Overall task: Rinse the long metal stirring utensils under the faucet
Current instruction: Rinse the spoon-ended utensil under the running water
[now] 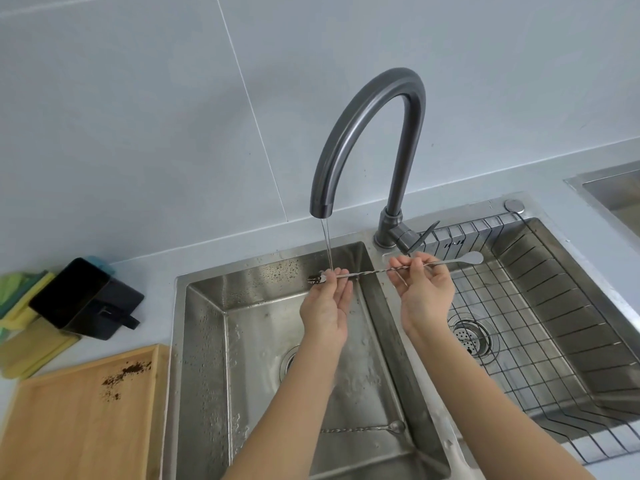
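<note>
Under the faucet [367, 140], both hands pinching stirring utensil [381, 270], no legible writing

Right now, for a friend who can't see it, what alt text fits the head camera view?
Two bare hands hold a long metal stirring spoon level under a thin stream from the grey faucet, the left hand near its dirty tip and the right hand near the flat end. A second stirrer lies in the left sink basin; a wooden tray with dark crumbs sits left.
</note>
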